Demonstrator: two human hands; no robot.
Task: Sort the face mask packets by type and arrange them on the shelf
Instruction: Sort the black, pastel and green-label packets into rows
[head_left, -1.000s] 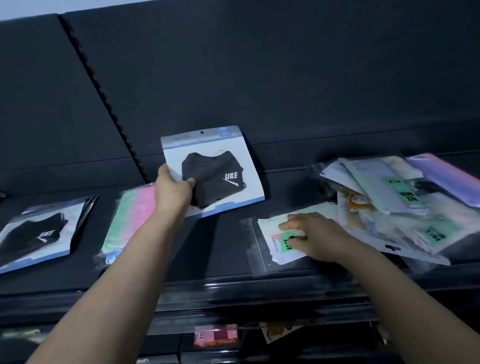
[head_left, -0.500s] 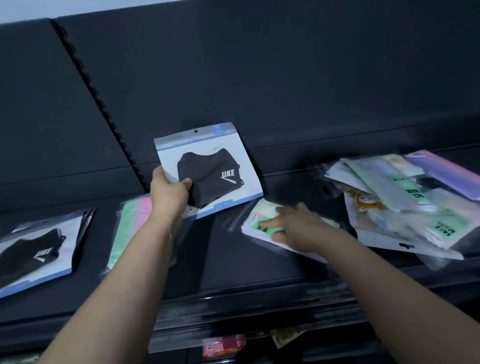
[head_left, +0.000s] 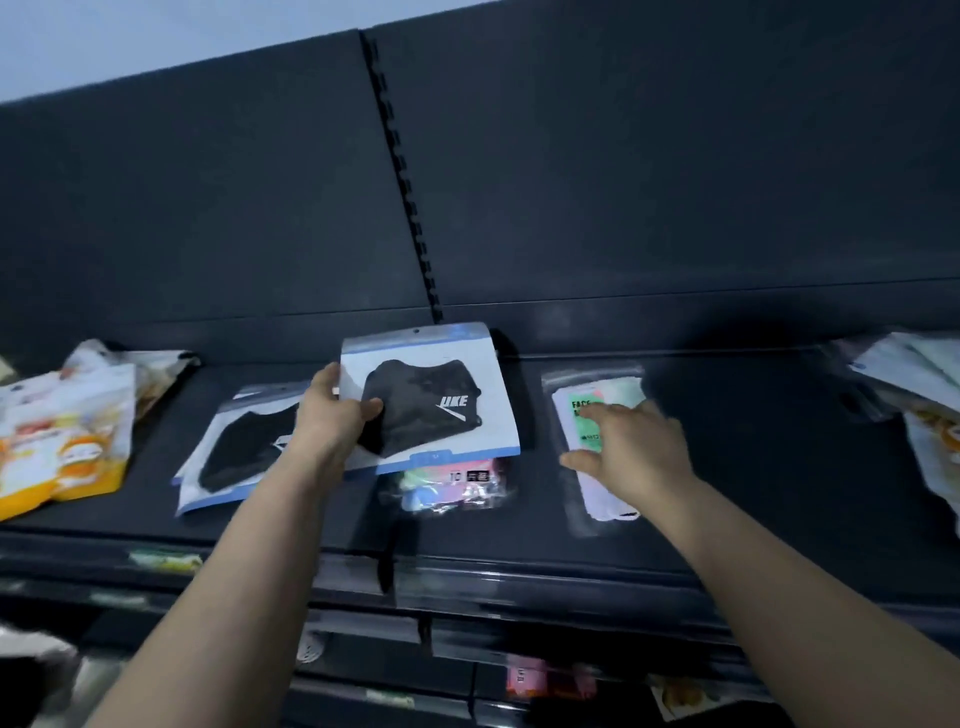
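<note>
The right hand (head_left: 636, 447) lay with fingers spread flat on a clear green-labelled plastic packet (head_left: 602, 499), likely settling it on the dark shelf (head_left: 779, 493). The left hand (head_left: 332, 415) pinched a white card packet of a black mask (head_left: 441, 395) in its fingers above the shelf, probably bound for the twin packet (head_left: 244, 457) lying just left.

The black mask packet (head_left: 431, 400) hides most of the pastel packet (head_left: 453, 487).

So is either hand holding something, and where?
Left hand grips the black mask packet by its left edge; right hand rests flat on the green-label packet.
</note>
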